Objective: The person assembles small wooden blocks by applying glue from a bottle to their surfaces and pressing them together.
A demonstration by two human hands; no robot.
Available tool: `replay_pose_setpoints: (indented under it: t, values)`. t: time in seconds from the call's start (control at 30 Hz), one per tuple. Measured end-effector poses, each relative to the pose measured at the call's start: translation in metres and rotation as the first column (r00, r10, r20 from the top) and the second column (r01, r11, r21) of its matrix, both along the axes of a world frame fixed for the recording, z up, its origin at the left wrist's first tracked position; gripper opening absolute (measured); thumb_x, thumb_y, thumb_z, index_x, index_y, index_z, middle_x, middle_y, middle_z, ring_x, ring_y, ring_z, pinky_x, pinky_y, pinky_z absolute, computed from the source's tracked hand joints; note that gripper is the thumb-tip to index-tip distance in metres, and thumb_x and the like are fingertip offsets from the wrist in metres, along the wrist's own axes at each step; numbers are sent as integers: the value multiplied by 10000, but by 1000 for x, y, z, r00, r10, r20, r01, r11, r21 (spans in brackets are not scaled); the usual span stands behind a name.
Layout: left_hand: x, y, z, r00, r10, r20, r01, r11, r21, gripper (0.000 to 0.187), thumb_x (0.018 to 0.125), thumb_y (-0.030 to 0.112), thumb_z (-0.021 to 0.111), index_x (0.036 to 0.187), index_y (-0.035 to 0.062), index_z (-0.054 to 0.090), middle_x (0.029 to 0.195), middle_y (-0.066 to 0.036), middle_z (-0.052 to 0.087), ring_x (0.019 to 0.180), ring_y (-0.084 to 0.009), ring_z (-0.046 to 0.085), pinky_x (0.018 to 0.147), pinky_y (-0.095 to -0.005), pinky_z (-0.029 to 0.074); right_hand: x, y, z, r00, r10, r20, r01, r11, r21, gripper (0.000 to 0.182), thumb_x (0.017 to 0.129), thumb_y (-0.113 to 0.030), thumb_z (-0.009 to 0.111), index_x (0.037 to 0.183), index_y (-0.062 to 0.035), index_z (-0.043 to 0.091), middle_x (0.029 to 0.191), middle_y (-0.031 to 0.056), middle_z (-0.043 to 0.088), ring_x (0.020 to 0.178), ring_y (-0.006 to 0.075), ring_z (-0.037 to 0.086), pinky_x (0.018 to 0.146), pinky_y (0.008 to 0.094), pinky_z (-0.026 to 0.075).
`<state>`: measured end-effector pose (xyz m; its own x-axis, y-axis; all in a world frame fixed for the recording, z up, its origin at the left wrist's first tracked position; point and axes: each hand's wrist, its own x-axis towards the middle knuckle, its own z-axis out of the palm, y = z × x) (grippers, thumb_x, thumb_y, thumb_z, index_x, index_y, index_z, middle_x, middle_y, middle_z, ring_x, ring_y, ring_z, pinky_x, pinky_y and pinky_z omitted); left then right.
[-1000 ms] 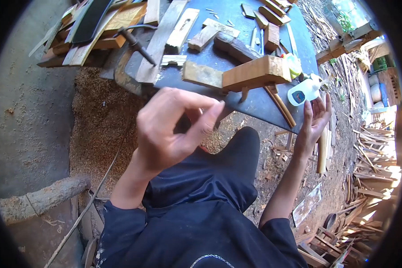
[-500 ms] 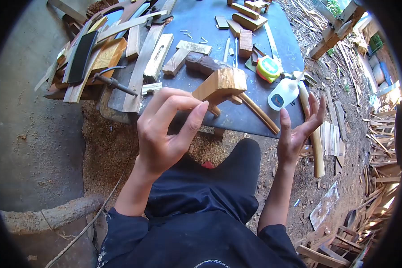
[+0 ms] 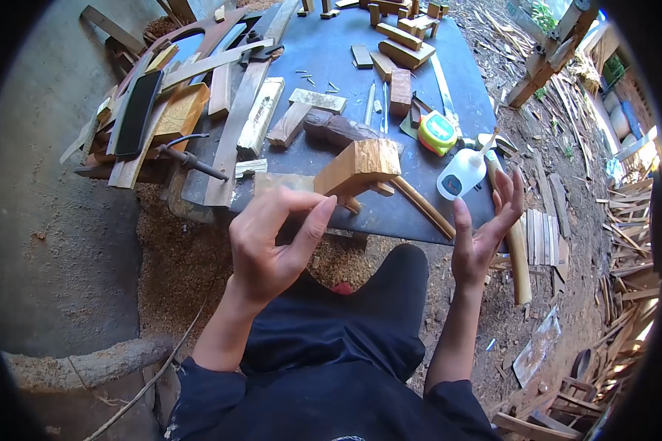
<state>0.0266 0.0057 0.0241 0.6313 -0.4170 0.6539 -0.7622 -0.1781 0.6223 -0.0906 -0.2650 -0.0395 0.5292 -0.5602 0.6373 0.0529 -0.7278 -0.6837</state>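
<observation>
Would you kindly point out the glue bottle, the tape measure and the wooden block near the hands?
glue bottle point(image 3: 460, 176), head view, on its white body.
tape measure point(image 3: 438, 133), head view, on its yellow-green case.
wooden block point(image 3: 360, 166), head view, on its top face.

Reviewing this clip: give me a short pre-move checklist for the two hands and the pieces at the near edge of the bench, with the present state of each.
1. Left hand free of any piece: cannot tell; fingers pinched, nothing visible between them.
2. Right hand empty: ok; palm open, fingers spread.
3. Glue bottle within reach of the right hand: ok; it lies on the bench just beyond the fingertips.
4. Glue bottle upright: not ok; it lies tilted.
5. Wooden block resting on the bench: ok; near the front edge, untouched.
6. Tape measure clear of the hands: ok.
</observation>
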Motion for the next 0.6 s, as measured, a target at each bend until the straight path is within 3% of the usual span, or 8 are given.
replay_pose_setpoints:
  t: [0.07, 0.17, 0.27, 0.37, 0.47, 0.6]
  values:
    - [-1, -1, -5, 999, -3, -40, 2, 999, -38, 78, 931, 24, 824, 965, 21, 754, 863, -97, 726, 761, -224, 704, 691, -348, 545, 0, 1, 0, 1000, -3, -5, 3, 1000, 1, 950, 940, -275, 772, 1704, -101, 235, 1584, 223, 439, 1527, 352, 409, 1272, 553, 268]
    - [5, -7, 3, 988, 29, 155, -16, 996, -82, 72, 937, 21, 820, 968, 22, 755, 860, -92, 737, 746, -217, 703, 672, -338, 540, 0, 1, 1, 1000, -8, -15, 8, 1000, -2, 947, 942, -277, 771, 1705, -101, 237, 1590, 221, 436, 1527, 350, 410, 1266, 555, 278]
    - [-1, 2, -2, 999, 12, -35, -13, 1000, -26, 66, 938, 18, 817, 967, 27, 758, 870, -88, 747, 748, -210, 708, 688, -328, 548, -2, -3, -2, 999, -9, -31, 9, 1000, -6, 994, 914, -257, 807, 1706, -83, 232, 1612, 235, 445, 1536, 352, 422, 1244, 546, 302]
    - [-3, 1, -4, 999, 0, -41, -2, 999, -48, 62, 937, 21, 819, 962, 29, 763, 856, -81, 746, 741, -210, 710, 691, -327, 551, -2, -3, -2, 999, -11, -35, 11, 1000, 2, 995, 917, -268, 815, 1705, -84, 236, 1608, 234, 444, 1529, 351, 428, 1243, 542, 306]
    - [1, -5, -1, 995, 0, 102, 11, 994, -107, 65, 934, 23, 825, 963, 31, 768, 848, -78, 746, 732, -206, 711, 682, -323, 547, -2, -2, -2, 1000, -7, -23, 7, 1000, 3, 992, 919, -271, 819, 1705, -87, 242, 1605, 234, 446, 1522, 349, 434, 1241, 540, 311]
    - [-8, 8, -12, 992, -6, -127, 2, 1000, -30, 77, 926, 17, 829, 975, 22, 769, 878, -91, 756, 769, -203, 728, 712, -321, 567, -2, -2, -2, 1000, -9, -25, 9, 1000, -5, 991, 917, -260, 822, 1706, -92, 246, 1596, 232, 452, 1517, 345, 439, 1238, 539, 315]
